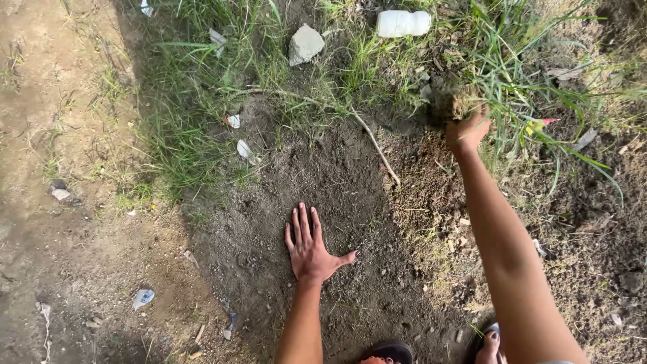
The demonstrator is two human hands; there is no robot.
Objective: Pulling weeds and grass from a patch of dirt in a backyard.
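My left hand [309, 247] lies flat, palm down, on a patch of bare dark soil [337, 182], fingers spread and pointing away from me. My right hand [466, 131] reaches far forward and is closed around a clump of grass with roots and earth [453, 101] at the edge of the green growth. Long grass blades [519, 74] hang around that hand. My feet in sandals [394, 352] show at the bottom edge.
A grey stone [304, 44] and a white plastic bottle [402, 23] lie in the grass ahead. A thin dry stick [377, 149] crosses the soil. Bits of litter [143, 297] dot the dirt path at left.
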